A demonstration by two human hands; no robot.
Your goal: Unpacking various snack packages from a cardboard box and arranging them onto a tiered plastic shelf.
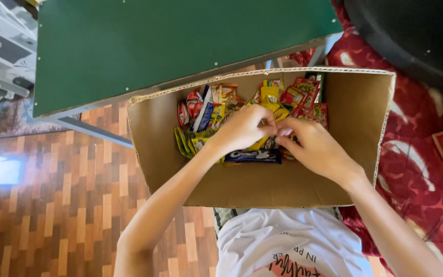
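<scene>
Two bare hands met inside the open brown cardboard box, over a heap of small bright snack packets. The left hand and right hand had their fingers curled together, pinching something among the packets; what exactly was gripped could not be told. By my judgement this was the picking stage, and the next move would call for lifting one packet clear. One dark blue biscuit pack lay nearest; the packets were too many to count. One green board stood beyond, above the wooden floor.
</scene>
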